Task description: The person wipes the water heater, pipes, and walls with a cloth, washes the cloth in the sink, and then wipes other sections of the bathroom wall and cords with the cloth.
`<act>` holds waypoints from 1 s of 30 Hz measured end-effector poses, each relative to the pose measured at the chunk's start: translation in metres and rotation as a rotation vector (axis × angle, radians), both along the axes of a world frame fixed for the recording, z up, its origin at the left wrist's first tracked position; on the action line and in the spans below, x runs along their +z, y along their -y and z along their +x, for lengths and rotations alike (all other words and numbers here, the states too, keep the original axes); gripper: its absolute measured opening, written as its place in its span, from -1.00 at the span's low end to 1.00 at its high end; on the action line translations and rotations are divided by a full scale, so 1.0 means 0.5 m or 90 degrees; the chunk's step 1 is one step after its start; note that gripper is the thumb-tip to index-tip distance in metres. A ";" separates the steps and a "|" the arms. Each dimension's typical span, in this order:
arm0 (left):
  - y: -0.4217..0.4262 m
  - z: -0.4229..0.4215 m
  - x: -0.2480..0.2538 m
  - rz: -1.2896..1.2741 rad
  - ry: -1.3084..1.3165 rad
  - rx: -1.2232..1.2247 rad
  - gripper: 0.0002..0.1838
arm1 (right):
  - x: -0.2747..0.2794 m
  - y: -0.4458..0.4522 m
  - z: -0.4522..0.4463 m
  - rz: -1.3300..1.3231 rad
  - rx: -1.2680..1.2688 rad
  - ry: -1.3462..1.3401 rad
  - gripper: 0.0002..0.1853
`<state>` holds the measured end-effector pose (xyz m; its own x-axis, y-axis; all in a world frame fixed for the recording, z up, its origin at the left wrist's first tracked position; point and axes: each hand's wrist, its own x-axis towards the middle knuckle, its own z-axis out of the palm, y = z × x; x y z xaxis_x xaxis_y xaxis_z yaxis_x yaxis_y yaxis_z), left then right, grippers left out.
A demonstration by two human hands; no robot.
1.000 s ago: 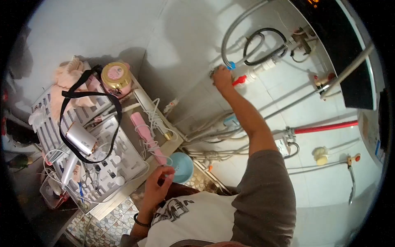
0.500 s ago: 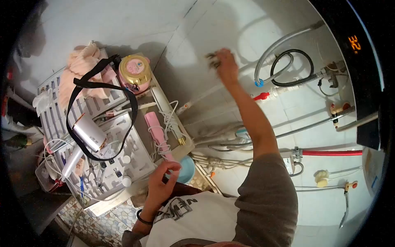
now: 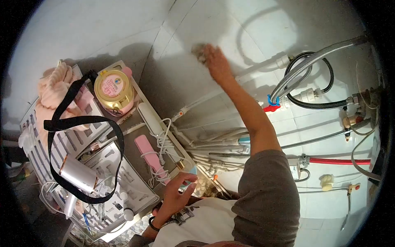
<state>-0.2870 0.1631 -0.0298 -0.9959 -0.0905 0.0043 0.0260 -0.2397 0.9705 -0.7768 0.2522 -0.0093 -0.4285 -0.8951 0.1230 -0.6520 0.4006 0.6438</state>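
My right hand (image 3: 217,65) reaches up against the white tiled wall (image 3: 185,24), its fingers bent over a small greyish scrubber (image 3: 199,52) blurred by motion. Below, near my body, my left hand (image 3: 177,195) has its thumb and fingers curved apart with nothing between them. Just beyond the left hand lies a pink hair straightener (image 3: 149,154) with a white cord wound about it. Part of a light blue basin (image 3: 190,175) shows behind the left fingertips.
At the left, a cabinet top holds a white hair dryer (image 3: 78,173), black strap (image 3: 84,119), peach cloth (image 3: 57,90) and pink-gold container (image 3: 114,91). Hoses, a red valve handle (image 3: 271,108) and a red pipe (image 3: 339,161) run along the wall at right.
The view has shifted. My right hand has moved away from beside the blue-ringed hose to bare tiles farther left, with the scrubber. My left hand keeps its curved pose near my body.
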 end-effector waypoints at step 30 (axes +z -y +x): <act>0.075 0.102 0.032 -0.017 -0.011 0.170 -0.82 | 0.371 0.229 -0.083 -0.313 -0.288 -0.512 -0.43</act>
